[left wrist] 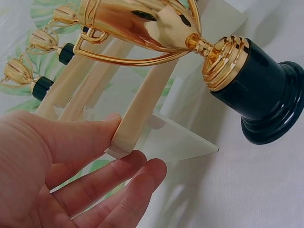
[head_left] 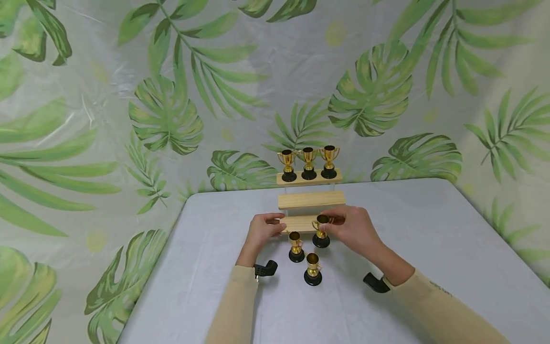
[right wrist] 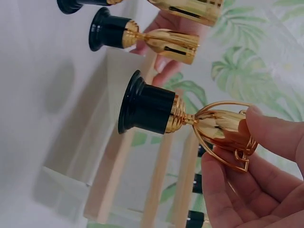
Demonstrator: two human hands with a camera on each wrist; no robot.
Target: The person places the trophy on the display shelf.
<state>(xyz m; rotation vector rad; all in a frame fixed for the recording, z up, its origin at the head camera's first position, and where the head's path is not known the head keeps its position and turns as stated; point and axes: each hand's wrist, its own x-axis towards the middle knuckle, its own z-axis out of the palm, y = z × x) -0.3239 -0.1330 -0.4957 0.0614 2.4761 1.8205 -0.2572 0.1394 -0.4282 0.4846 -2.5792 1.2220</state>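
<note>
My right hand (head_left: 354, 229) pinches a small gold trophy cup (right wrist: 152, 107) with a black base by its cup and handle. The trophy is upright in the head view, its base in front of the lowest wooden step (head_left: 298, 223) of a tiered display stand. In the left wrist view, my left hand (left wrist: 71, 166) pinches the left end of that step (left wrist: 137, 114), thumb above and fingers below. Two more trophies stand on the table between my hands, one near the stand (head_left: 295, 246) and one closer to me (head_left: 312, 270).
Three matching trophies (head_left: 308, 165) stand in a row on the stand's top step (head_left: 283, 180). Below it is the bare middle step (head_left: 311, 199). A white cloth covers the table (head_left: 223, 210), and a leaf-patterned sheet (head_left: 240, 95) hangs behind.
</note>
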